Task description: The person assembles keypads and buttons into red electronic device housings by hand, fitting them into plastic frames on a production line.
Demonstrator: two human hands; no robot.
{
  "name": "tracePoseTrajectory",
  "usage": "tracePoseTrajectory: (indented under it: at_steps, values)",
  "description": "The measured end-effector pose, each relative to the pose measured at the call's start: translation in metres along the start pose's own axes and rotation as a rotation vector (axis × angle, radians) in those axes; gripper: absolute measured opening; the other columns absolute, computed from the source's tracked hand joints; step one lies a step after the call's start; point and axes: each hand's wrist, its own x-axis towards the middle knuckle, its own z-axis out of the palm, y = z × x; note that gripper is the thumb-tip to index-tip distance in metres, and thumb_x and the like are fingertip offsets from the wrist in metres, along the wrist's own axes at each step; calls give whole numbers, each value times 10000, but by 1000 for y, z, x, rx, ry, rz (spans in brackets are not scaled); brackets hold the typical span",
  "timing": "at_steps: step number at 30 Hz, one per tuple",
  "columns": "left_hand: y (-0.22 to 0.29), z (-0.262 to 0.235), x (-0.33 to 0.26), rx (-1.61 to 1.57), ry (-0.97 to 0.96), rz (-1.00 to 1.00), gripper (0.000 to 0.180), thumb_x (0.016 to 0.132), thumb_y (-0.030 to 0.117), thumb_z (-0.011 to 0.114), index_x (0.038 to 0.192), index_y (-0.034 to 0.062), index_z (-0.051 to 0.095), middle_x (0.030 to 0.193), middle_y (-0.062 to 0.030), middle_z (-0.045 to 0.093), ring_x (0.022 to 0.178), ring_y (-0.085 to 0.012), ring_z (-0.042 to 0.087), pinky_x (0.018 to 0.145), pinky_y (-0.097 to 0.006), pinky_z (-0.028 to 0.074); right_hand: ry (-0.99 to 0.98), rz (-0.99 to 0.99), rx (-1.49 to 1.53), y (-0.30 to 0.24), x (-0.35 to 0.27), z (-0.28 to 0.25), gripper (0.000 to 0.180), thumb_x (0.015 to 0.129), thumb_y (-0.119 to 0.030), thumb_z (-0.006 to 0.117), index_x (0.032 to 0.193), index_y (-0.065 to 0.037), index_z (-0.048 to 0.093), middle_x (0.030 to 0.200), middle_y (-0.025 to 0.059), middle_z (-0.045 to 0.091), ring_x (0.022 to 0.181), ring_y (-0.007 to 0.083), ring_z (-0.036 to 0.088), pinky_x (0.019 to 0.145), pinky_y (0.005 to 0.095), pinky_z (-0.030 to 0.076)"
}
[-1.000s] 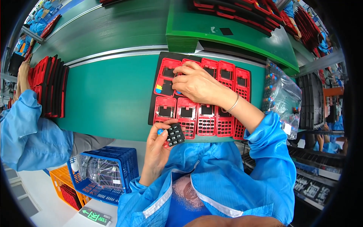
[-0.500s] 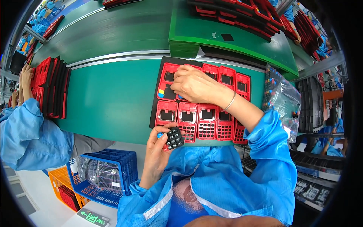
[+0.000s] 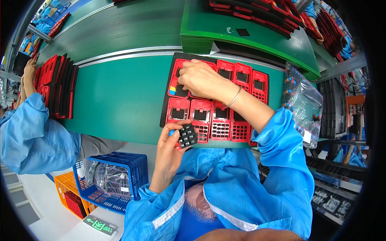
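A black tray (image 3: 168, 93) on the green table holds two rows of red handset housings (image 3: 222, 117) with dark screen windows and key holes. My right hand (image 3: 200, 79) rests on the far-left housing of the back row, fingers bent down onto it, pressing a keypad with coloured keys there. My left hand (image 3: 172, 149) is at the table's near edge and holds a small stack of black rubber keypads (image 3: 186, 135), just in front of the tray's front row.
A clear bag of keypads (image 3: 304, 103) lies right of the tray. A blue crate (image 3: 108, 180) and an orange crate (image 3: 69, 197) stand lower left. Another person in a blue sleeve (image 3: 28, 132) works at stacked red housings (image 3: 56, 85) on the left. A raised green shelf (image 3: 257, 38) lies beyond.
My right hand has slid left along the back row onto the far-left housing. My left hand with the keypads has stayed put.
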Motion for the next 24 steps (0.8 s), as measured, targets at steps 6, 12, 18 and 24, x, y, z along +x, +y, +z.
tracePoseTrajectory:
  at_steps: [6,12,18,24]
  values:
    - [-8,-6,2,-6,-21,60,298,1101,330,562,1234,66,529,1409,-227,583,1191,-363,687,916,-511,651,-7,-17,614,-44,-30,-39,268,937,-274,736,1033,-27,774,978,139,737,926,325,709,802,445,580]
    - [-8,-6,4,-199,-83,-78,261,1128,230,508,1256,7,552,1274,-155,640,1174,-267,686,999,-448,602,27,14,696,-78,-74,-62,496,781,-262,864,1228,-76,752,896,132,690,839,349,694,732,456,549]
    - [-12,4,-2,-27,-55,-188,213,1089,145,509,1255,16,537,1286,-187,633,1188,-313,689,988,-535,614,-114,384,1056,-63,-106,-72,350,799,-156,899,1122,-65,799,832,49,629,760,150,624,658,325,509]
    - [-25,29,-4,-215,-152,-233,363,1112,255,540,1417,66,484,1378,-166,603,1236,-328,665,990,-604,599,94,313,968,-79,-121,-54,231,817,-104,863,1040,-68,813,1006,86,740,920,209,725,737,330,563]
